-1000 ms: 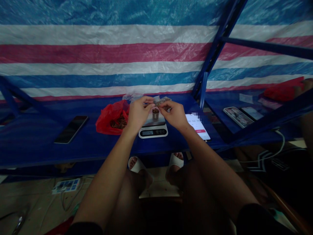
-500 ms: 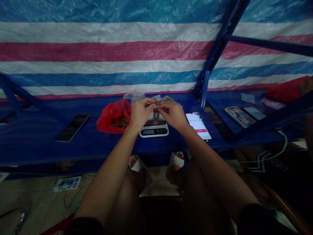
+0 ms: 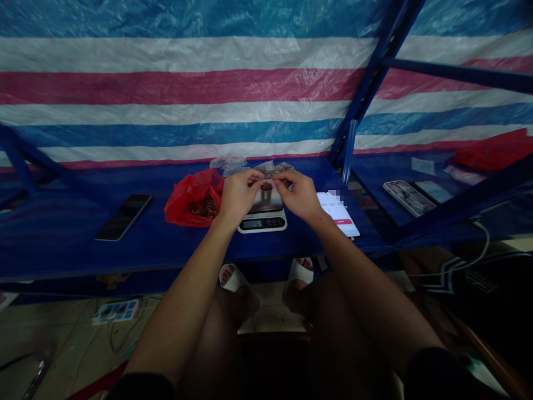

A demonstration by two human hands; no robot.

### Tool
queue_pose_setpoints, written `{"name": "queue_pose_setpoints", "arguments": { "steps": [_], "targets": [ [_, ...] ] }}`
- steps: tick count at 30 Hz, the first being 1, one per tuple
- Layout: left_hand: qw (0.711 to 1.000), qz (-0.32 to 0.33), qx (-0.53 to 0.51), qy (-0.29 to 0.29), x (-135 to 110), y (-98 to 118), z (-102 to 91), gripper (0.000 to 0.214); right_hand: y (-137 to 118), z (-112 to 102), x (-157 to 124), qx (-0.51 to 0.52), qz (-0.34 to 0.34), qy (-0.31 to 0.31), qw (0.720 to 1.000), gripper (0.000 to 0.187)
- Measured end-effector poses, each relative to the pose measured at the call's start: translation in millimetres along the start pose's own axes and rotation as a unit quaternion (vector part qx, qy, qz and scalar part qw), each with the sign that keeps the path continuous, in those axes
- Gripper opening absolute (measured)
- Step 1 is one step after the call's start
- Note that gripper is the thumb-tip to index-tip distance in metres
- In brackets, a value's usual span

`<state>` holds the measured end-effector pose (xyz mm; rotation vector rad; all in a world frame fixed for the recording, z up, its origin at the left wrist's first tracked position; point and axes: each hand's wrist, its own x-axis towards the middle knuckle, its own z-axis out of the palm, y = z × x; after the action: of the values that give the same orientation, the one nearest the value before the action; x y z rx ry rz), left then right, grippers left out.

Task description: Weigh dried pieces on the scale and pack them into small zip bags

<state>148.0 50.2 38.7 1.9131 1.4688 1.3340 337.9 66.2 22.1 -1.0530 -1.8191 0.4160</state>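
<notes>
A digital scale (image 3: 263, 223) lies on the blue tabletop, its lit display facing me. On its plate stands a small metal cup (image 3: 266, 195), heaped with little brown pieces. My left hand (image 3: 238, 194) hovers at the cup's upper left, thumb and forefinger pinched together. At the upper right, my right hand (image 3: 298, 194) has its fingertips closed in the same way. Whatever is in either pinch is too small to make out. Left of the scale, a red plastic bag (image 3: 177, 206) gapes, with brown pieces (image 3: 204, 208) inside.
Behind my hands lie clear plastic bags (image 3: 227, 165). A dark phone (image 3: 124, 218) is at the left, and a phone with a lit timer (image 3: 341, 218) lies by my right wrist. Blue metal posts (image 3: 348, 153) rise at the right. A power strip (image 3: 115, 311) is on the floor.
My right hand has shifted slightly right and away from the cup, so more of the cup and its contents shows. My left hand has barely moved.
</notes>
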Motion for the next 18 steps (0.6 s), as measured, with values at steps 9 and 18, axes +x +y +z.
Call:
{"name": "queue_pose_setpoints", "arguments": {
  "steps": [9,18],
  "targets": [
    [0.996,0.023,0.09,0.005,-3.4,-3.6,-0.7,0.01,-1.1,-0.5,0.1,0.012,-0.002,-0.014,1.0,0.018],
    [0.994,0.02,0.107,0.001,-7.8,1.7,-3.1,0.015,0.5,-0.6,-0.7,0.017,0.002,-0.017,1.0,0.018]
  ]
}}
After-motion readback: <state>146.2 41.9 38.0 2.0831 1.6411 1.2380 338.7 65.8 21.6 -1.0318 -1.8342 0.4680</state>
